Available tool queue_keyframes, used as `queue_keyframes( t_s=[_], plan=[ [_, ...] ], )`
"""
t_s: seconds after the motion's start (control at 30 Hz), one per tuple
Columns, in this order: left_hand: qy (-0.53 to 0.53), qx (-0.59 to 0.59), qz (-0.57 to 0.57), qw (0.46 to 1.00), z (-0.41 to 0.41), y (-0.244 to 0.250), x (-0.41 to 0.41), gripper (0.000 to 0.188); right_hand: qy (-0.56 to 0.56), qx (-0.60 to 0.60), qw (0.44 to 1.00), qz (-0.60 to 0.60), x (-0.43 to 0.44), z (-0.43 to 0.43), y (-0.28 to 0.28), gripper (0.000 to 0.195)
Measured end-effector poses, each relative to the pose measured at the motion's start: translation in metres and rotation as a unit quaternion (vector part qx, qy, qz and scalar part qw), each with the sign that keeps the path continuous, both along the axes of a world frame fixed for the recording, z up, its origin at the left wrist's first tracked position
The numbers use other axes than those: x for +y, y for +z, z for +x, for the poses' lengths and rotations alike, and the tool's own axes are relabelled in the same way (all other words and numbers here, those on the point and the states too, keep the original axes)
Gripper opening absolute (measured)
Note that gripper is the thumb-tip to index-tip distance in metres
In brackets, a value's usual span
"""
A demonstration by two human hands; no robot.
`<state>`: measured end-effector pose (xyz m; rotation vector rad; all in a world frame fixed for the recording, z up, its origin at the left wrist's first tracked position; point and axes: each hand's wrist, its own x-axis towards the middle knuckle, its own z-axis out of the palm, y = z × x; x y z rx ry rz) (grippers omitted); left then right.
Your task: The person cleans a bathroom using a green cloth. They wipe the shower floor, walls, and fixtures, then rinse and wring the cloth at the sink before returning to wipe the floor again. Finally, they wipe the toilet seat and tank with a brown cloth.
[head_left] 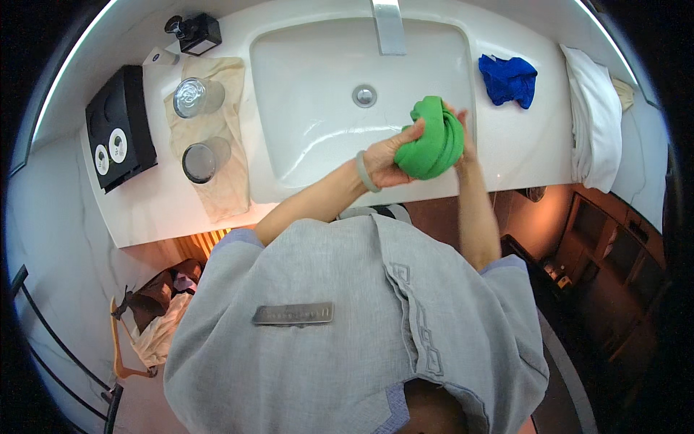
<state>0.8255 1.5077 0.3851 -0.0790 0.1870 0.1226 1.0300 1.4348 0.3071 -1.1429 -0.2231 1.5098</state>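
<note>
A bunched green cloth (432,144) is held between both hands over the front right part of the white washbasin (303,70). My left hand (391,160), with a pale bangle (366,171) at the wrist, grips it from the left, thumb over its edge. My right hand (465,142) holds its right side; the cloth hides part of those fingers. Behind the hands lies the basin's metal drain plug (365,96). A metal faucet (389,30) reaches over the back rim.
Right of the basin lie a crumpled blue cloth (508,80) and a folded white towel (593,116). To the left, two drinking glasses (200,97) rest on a beige cloth (225,187), beside a black box (122,127) and a black pump dispenser (199,33).
</note>
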Motion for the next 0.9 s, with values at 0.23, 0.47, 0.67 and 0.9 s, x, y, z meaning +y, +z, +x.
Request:
queue_keyframes(
  t_s=[0.23,0.47,0.67,0.9],
  plan=[
    [0.01,0.048,-0.172,0.984,0.0,-0.027,-0.023,0.058,-0.155,0.302,0.917,0.21,0.022,-0.058,0.009,0.074],
    [-0.273,0.271,0.466,0.797,0.01,-0.054,0.012,0.061,0.037,-0.084,0.974,-0.206,0.018,-0.016,-0.004,0.024],
    [-0.361,0.279,0.748,0.482,0.016,-0.074,0.026,0.049,-0.01,-0.199,0.938,-0.285,0.023,-0.05,-0.055,0.025],
    [-0.23,0.36,0.749,0.507,-0.039,-0.09,0.015,0.062,0.024,-0.19,0.968,-0.163,0.036,-0.086,-0.007,0.02]
  ],
)
